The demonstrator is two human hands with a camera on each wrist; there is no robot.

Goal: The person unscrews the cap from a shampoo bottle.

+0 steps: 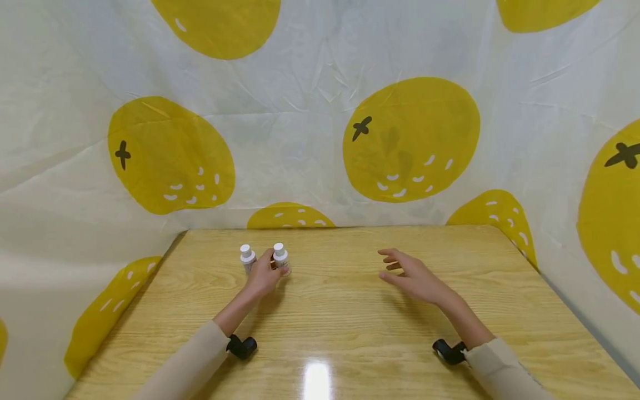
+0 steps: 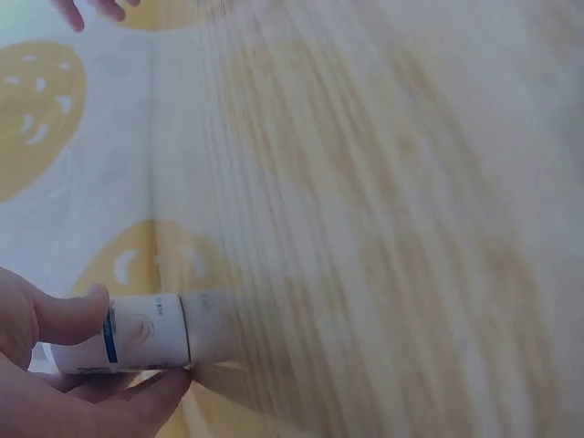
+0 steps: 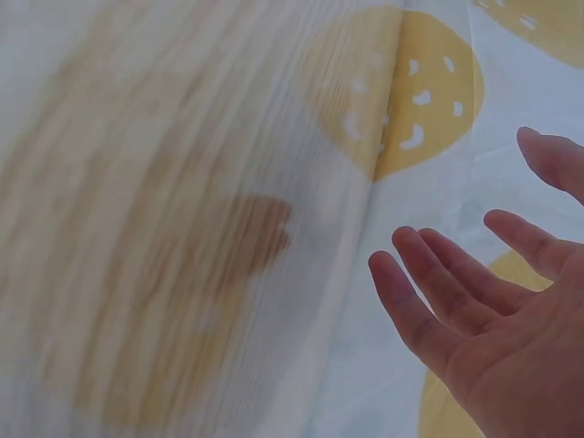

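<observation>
Wooden table (image 1: pixel 350 311) stood before lemon-print cloth (image 1: pixel 410 139), left hand (image 1: pixel 263 276) pinched right small white bottle (image 1: pixel 280 256), second bottle (image 1: pixel 247 258) just beside, right hand (image 1: pixel 412 276) hovered, fingers spread, holding nothing.

Two small bottles (image 1: pixel 247 258) (image 1: pixel 280 256) stand close together at the table's (image 1: pixel 350 311) far left. The spotted cloth wall (image 1: pixel 320 139) blocks the back and both sides. The middle is bare wood.

Two small white-capped bottles are standing on the one wooden table (image 1: pixel 350 311): the left bottle (image 1: pixel 246 258) and the right bottle (image 1: pixel 280 257). Two hands are showing, the left hand (image 1: pixel 264 276) and the right hand (image 1: pixel 412 276). Two black wrist mounts are sitting at the sleeves, one (image 1: pixel 242 346) on the left, one (image 1: pixel 449 352) on the right.
</observation>
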